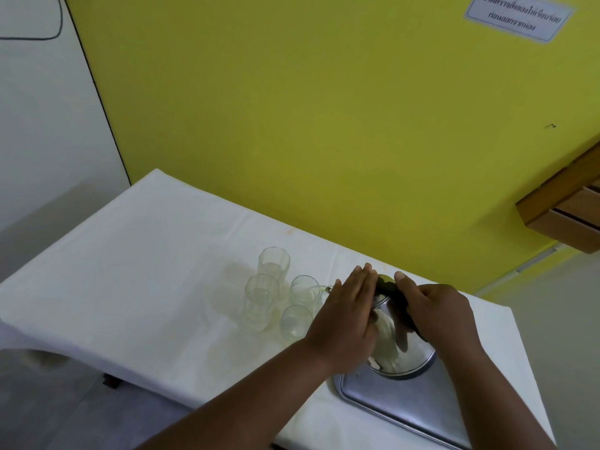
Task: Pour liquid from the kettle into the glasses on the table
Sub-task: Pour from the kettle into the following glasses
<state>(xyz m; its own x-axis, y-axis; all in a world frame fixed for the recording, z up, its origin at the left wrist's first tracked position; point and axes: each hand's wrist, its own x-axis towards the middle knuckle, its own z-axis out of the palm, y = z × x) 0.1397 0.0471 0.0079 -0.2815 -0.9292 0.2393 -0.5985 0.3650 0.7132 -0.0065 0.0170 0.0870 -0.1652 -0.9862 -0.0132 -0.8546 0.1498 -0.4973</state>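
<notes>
Because the long desk [136, 254] was draped in a white cloth and pushed against the yellow wall [324, 108], everything needed for pouring was gathered near its right end, within easy reach. A rectangular grey metal tray [406, 407] was laid flat at the near right edge, probably to catch drips. The rounded, polished steel kettle [402, 352] was tilted over the tray's far end, its base apparently lifted at the near side, so that the thin spout [328, 290] was brought to the rim of the nearest clear drinking glass [304, 290]. A faint thread of liquid seemed to be running there, though it could not be made out with certainty.

The right hand [435, 311] was clenched around the dark handle [394, 290] at the kettle's top, thumb laid forward along it, so the weight was carried there. The left hand [347, 315] was spread flat, its fingers [365, 280] extended and pressed against the lid and shoulder, presumably so the lid would be held on during the tilt; nothing was gripped by it.

Four clear tumblers were clustered just left of the spout: a tall faceted glass [274, 264] farthest, another tall glass [261, 302] beside it, and a short glass [296, 321] nearest. All looked nearly empty.
</notes>
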